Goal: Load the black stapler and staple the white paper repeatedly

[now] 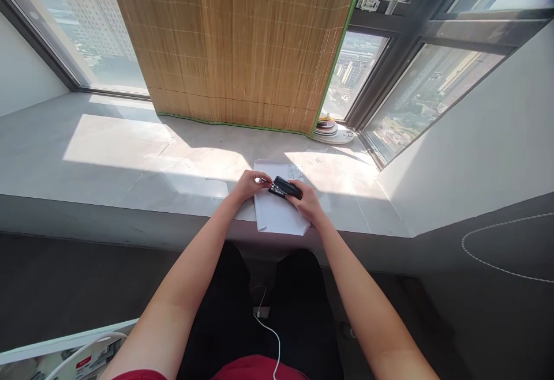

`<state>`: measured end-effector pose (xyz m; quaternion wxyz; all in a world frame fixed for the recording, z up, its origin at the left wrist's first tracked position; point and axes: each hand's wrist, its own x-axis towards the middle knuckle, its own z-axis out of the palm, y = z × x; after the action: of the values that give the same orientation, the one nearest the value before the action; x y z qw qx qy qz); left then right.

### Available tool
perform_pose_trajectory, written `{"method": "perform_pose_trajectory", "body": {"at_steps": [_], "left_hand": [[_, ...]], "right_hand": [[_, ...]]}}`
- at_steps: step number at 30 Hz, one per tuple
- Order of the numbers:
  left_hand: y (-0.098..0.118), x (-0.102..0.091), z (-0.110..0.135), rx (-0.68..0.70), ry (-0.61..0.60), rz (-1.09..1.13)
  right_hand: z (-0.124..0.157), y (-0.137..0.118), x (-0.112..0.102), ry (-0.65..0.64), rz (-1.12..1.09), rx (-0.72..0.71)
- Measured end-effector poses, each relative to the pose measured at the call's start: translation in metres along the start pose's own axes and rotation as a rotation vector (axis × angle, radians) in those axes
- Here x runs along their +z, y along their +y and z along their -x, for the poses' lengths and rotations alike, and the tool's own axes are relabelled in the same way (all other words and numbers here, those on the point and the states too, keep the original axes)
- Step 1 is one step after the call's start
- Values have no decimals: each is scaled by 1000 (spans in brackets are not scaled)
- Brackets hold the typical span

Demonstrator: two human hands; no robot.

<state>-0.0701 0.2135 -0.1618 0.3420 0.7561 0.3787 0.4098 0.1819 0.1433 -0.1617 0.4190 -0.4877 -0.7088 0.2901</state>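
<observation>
A black stapler (285,188) is in my right hand (308,201), whose fingers wrap its rear end. Its front points left, and a gap with a metallic gleam shows between its top and base. My left hand (250,184) is closed in a pinch close to the stapler's front end. Something small and shiny glints at those fingertips, too small to name. Beneath both hands lie white paper sheets (279,215), reaching over the sill's front edge. Dark printing shows at the paper's upper right corner.
The tiled window sill (142,187) carries bright sunlit patches. A bamboo blind (242,40) hangs down in front of the windows. At the back right sits a stack of plates (326,129). A white cable (277,339) runs down between my legs. A white-rimmed box (69,342) stands lower left.
</observation>
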Motion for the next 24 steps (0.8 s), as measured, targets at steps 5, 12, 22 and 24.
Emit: {"method": "perform_pose_trajectory", "body": {"at_steps": [5, 12, 22, 24], "left_hand": [[3, 0, 0, -14, -4, 14], [4, -1, 0, -14, -5, -14], [6, -2, 4, -6, 248, 145], [3, -3, 2, -40, 271, 216]], "right_hand": [[0, 2, 0, 12, -21, 8], [-1, 3, 1, -2, -54, 35], [1, -2, 0, 9, -43, 41], [1, -2, 0, 12, -37, 35]]}}
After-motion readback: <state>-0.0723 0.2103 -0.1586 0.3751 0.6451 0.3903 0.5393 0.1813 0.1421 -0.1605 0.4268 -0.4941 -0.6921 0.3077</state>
